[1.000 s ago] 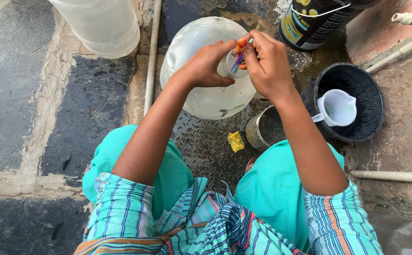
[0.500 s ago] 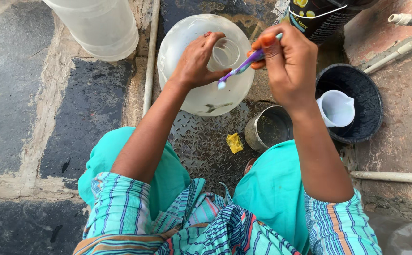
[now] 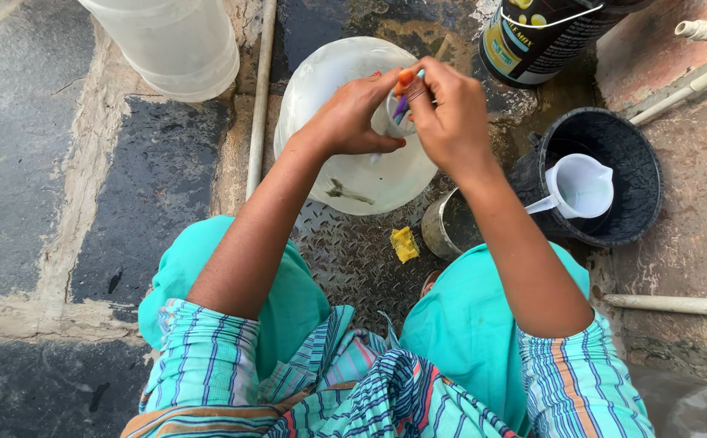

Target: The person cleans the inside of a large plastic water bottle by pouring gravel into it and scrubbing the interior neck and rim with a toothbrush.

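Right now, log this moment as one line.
left hand: holds clear glass | right hand: toothbrush inside glass | below: white basin | right: black bucket

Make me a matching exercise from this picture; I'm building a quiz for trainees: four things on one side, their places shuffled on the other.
Things:
1. small clear glass
2. white plastic jug
3. yellow sponge scrap
4. purple toothbrush

Places:
A. inside the black round bucket
B. on the grey metal floor plate
C. in the left hand
D. in the right hand

Pairs: 1-C, 2-A, 3-B, 4-D
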